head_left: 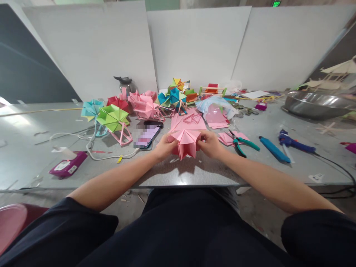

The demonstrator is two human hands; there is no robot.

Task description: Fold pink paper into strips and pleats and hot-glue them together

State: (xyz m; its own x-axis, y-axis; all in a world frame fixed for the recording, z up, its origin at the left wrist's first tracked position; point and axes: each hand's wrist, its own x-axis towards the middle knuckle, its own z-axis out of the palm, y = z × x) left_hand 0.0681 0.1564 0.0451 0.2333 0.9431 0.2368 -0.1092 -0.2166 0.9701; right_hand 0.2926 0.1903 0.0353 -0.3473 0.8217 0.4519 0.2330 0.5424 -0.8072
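Observation:
Between my hands, just above the table near its front edge, is a pink folded-paper wheel (187,142) with pleated, pointed segments. My left hand (166,145) grips its left side, the fingers partly hidden behind the paper. On the opposite side, my right hand (208,144) pinches the wheel's edge between thumb and fingers. Flat pink paper sheets (178,122) lie just beyond the wheel, with folded pink paper strips (193,118) on top. A phone (148,135) rests left of my left hand.
Finished-looking paper wheels, one green (112,118), stand at the back left. To the right lie teal-handled pliers (240,142), a blue utility knife (274,149) and a blue glue gun (296,142). A metal basin (314,105) sits far right, a purple power strip (68,164) at left.

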